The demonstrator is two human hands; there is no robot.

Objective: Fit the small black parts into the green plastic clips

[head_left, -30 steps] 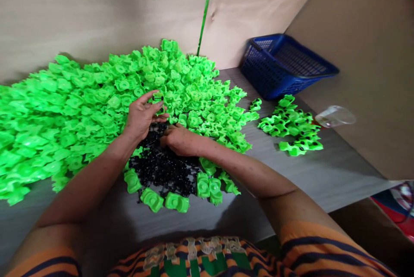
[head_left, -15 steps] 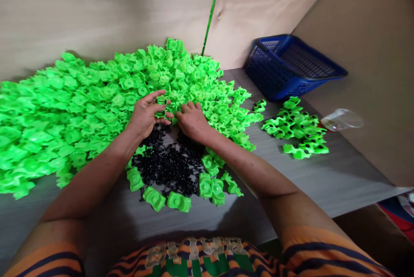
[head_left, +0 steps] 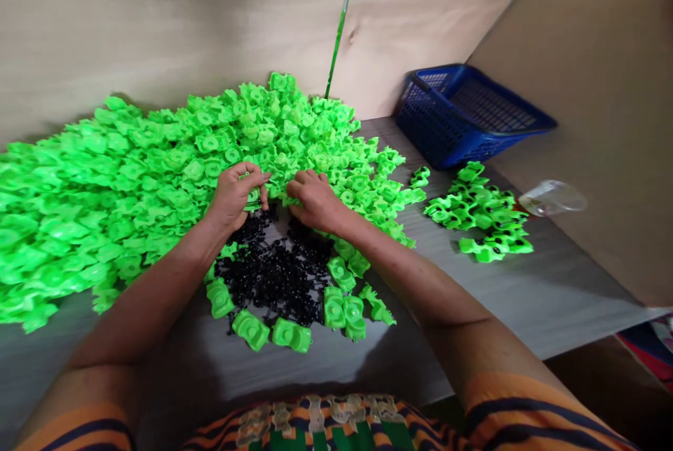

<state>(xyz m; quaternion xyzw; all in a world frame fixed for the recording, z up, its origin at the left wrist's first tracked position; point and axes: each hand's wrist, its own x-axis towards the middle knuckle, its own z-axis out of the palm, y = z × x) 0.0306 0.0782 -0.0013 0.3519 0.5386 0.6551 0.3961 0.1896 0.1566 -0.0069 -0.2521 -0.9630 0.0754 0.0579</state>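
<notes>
My left hand point(head_left: 233, 193) is closed, thumb against fingers, on a green plastic toy car body point(head_left: 253, 199) that shows in part between the fingers. To its right, my right hand point(head_left: 315, 203) is turned knuckles up, its fingers curled down at the front edge of a big heap of green toy car bodies point(head_left: 158, 163). Whatever those right fingertips grip is hidden. Below both hands lies a pile of small black wheel-and-axle pieces point(head_left: 276, 272). Several loose car bodies point(head_left: 291, 334) border that pile on the near side.
A blue plastic basket point(head_left: 446, 130) stands at the back right. In front of it is a group of green car bodies with black wheels point(head_left: 478, 209). A clear plastic cup point(head_left: 554, 197) lies on its side near the right partition point(head_left: 604, 121).
The fingers of my left hand have gone from spread to closed around the toy car body. My right hand stays almost in place, and the whole view has shifted slightly.
</notes>
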